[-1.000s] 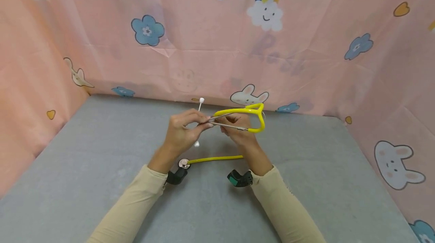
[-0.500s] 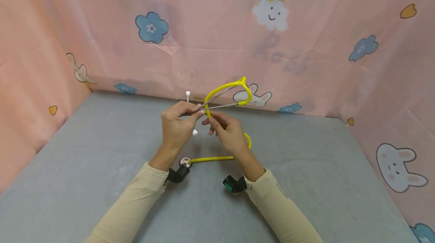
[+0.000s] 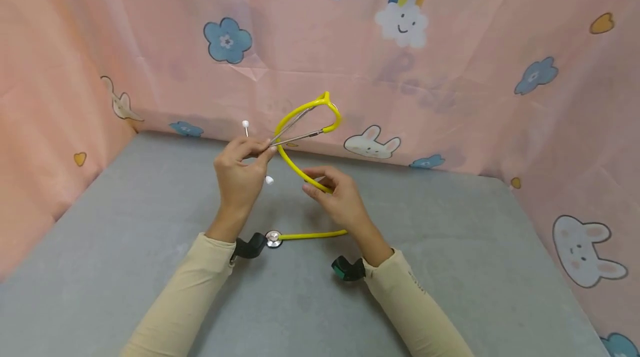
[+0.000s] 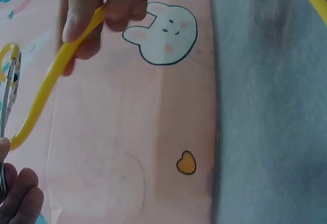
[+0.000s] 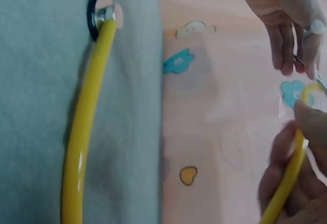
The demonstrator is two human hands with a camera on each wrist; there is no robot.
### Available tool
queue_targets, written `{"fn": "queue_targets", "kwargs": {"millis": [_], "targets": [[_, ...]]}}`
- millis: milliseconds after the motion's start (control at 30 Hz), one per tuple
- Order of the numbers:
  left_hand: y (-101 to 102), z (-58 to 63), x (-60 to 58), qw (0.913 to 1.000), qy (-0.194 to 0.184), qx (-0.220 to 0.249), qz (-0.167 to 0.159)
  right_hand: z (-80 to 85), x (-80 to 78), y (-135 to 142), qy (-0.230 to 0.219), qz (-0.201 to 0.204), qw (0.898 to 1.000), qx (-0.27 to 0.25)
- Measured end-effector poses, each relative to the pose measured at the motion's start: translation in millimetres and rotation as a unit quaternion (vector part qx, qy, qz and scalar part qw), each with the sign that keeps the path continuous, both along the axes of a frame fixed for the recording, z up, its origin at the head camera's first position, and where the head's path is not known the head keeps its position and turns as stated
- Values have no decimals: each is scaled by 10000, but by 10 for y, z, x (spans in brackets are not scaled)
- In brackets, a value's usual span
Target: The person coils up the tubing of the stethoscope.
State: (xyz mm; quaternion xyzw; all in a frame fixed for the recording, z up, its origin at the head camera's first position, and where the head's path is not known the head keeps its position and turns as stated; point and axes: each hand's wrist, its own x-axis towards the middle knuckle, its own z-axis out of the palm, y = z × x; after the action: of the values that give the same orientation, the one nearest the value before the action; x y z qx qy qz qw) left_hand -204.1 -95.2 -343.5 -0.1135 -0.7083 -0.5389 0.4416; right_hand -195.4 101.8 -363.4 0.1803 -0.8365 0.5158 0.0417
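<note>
A yellow stethoscope (image 3: 292, 164) is held up between both hands. My left hand (image 3: 241, 171) pinches its two metal ear tubes (image 3: 300, 137) between thumb and fingers, where they cross. White ear tips (image 3: 245, 124) stick out above and below that hand. The yellow Y-piece (image 3: 326, 98) points up, away from the table. My right hand (image 3: 342, 196) holds the yellow tubing lower down, thumb on one side and fingers on the other, as the right wrist view also shows. The round metal chest piece (image 3: 273, 238) lies on the table, its tubing running right behind the right wrist.
The grey table (image 3: 425, 268) stretches beneath both arms. A pink printed cloth (image 3: 450, 124) rises at its back and along both sides. Black wrist cameras (image 3: 348, 269) sit on the inner side of each wrist, the left one close to the chest piece.
The left hand has moved left and up with the ear tubes. The right hand, earlier behind the loop, has come down along the tubing, and the hands are farther apart. The chest piece stays put.
</note>
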Motion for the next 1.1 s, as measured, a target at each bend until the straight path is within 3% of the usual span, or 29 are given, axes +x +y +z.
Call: {"fn": "queue_targets", "kwargs": {"millis": [167,300,400,567,800,1100], "targets": [[-59,8,0,9994,209,-192,218,27,-9,35,366,-94,9993,16],[-45,9,3,9949,228,-915,350,84,-5,87,666,143,9977,-42],[-16,-10,12,9876,174,-1504,411,113,5,116,630,236,9977,-37],[24,-57,12,9771,113,-2098,339,159,20,142,546,312,9980,-19],[66,-105,-5,9612,171,-2751,-73,236,0,219,431,313,9979,-381],[103,-124,-16,9231,278,-3740,-849,254,-17,323,203,-16,9983,-553]]}}
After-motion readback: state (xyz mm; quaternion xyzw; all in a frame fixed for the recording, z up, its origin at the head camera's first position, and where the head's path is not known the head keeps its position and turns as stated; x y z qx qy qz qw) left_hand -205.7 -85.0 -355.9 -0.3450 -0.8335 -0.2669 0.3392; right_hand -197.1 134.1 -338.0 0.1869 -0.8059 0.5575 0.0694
